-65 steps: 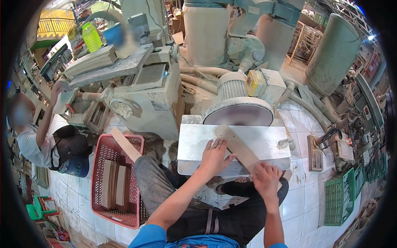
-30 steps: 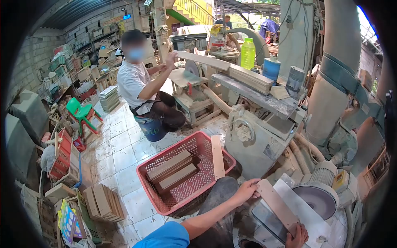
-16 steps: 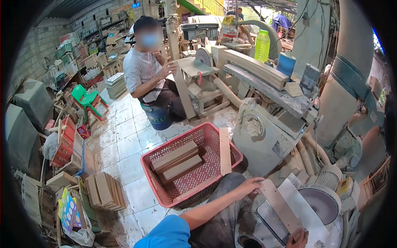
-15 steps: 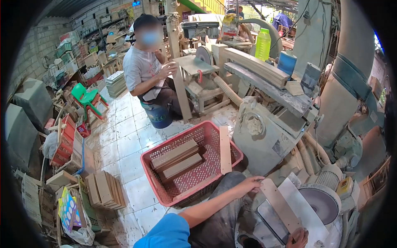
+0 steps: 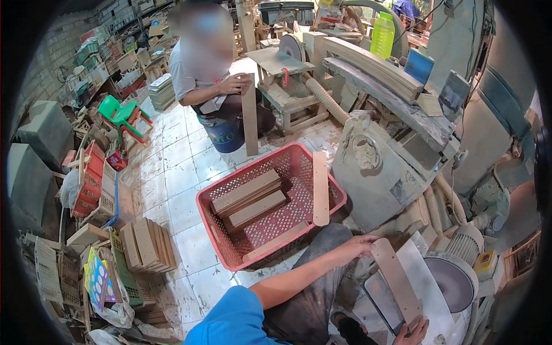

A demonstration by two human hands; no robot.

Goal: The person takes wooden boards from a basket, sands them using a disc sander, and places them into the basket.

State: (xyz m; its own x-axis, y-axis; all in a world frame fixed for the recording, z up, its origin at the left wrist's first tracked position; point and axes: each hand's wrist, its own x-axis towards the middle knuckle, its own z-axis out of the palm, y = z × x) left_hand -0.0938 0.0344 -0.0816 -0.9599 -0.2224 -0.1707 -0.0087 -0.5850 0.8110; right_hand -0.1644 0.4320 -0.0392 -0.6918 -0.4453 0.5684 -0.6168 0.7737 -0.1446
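A flat wooden slat [image 5: 397, 278] with a rounded end is held between my two hands. My left hand [image 5: 357, 247] grips its upper end, and my right hand [image 5: 413, 332] closes around its lower end. Beneath the slat is the metal work table [image 5: 426, 282] of a disc sander, with the round sanding disc [image 5: 451, 283] just to the right. In front of me a red plastic crate [image 5: 214, 246] contains stacked slats [image 5: 247, 192]. Another slat [image 5: 320, 190] rests across the crate's right rim.
A co-worker [image 5: 201, 69] sits on a blue bucket [image 5: 221, 133], holding a long slat [image 5: 249, 115]. A dusty machine [image 5: 371, 172] stands beyond the crate. Stacked wood pieces [image 5: 148, 244] lie on the tiled floor at left, near a green chair [image 5: 118, 115].
The view has tilted slightly downward. The co-worker leans forward and the slat in that person's hand has lowered. My hands keep hold of the slat at the sander table.
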